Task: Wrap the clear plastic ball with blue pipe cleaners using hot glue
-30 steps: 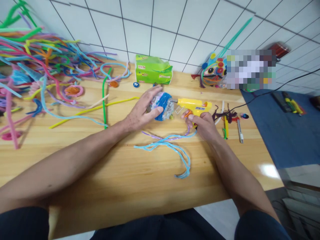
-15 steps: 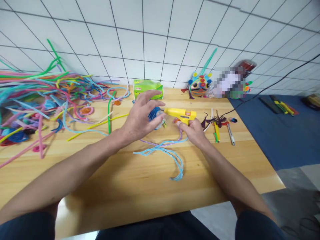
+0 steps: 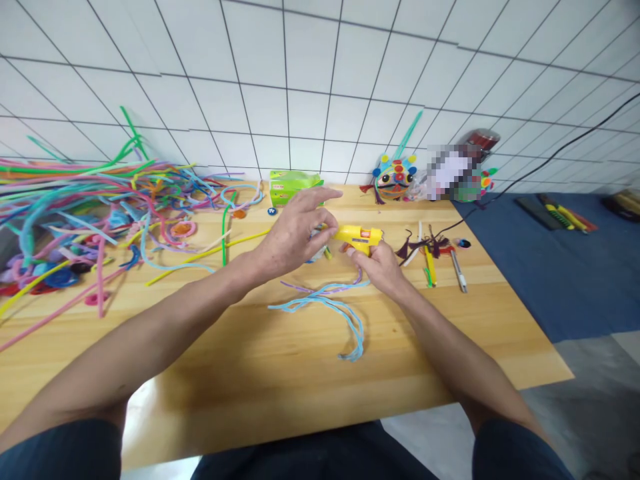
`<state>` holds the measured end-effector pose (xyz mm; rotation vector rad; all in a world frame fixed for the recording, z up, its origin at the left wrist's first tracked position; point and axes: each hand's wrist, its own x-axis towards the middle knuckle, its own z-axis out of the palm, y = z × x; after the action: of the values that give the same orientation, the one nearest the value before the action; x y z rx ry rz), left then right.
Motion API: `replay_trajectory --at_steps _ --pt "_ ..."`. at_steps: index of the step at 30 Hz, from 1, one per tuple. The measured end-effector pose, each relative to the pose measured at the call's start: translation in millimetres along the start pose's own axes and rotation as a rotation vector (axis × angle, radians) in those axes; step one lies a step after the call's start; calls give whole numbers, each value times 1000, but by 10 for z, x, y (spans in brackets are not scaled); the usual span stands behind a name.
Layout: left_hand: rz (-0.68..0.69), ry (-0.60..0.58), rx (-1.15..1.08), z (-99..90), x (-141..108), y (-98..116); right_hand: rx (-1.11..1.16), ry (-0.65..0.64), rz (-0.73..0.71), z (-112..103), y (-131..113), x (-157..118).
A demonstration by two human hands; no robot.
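My right hand point(image 3: 383, 267) grips the handle of a yellow glue gun point(image 3: 363, 237), whose front points left. At the gun's nozzle end is my left hand point(image 3: 303, 230), thumb and a bent finger pinched together and the forefinger stretched out above. Whatever lies between those fingertips is too small or hidden to make out, and they cover the nozzle. A clear and blue item point(image 3: 319, 251) shows partly beneath the left hand. Light-blue pipe cleaners point(image 3: 345, 310) and a purple one point(image 3: 327, 291) lie on the wood in front of both hands.
Colourful pipe cleaners point(image 3: 65, 220) heap at the left. A green tissue pack point(image 3: 285, 187) and a decorated lion-like figure point(image 3: 395, 179) stand by the tiled wall. At right lie a yellow tool point(image 3: 431, 267), a craft knife point(image 3: 459, 272) and a black cable point(image 3: 545, 163).
My left hand has moved right to the gun's nozzle, and its spread thumb and finger have come together. My right hand still grips the glue gun. The view has shifted slightly.
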<state>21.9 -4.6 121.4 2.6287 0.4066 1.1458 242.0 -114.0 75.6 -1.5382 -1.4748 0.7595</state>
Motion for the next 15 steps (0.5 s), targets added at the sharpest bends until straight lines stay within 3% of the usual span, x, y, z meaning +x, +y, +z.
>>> replay_trajectory --at_steps 6,11,13,15 --pt "-187 -19 -16 -301 -134 87 55 28 28 -14 9 16" --pt "-290 -26 -9 -716 -235 119 143 32 55 -30 12 42" --pt "-330 -27 -12 -988 -452 111 157 33 58 -36 33 56" --pt "-439 -75 59 -1348 -1023 132 158 33 57 -45 61 75"
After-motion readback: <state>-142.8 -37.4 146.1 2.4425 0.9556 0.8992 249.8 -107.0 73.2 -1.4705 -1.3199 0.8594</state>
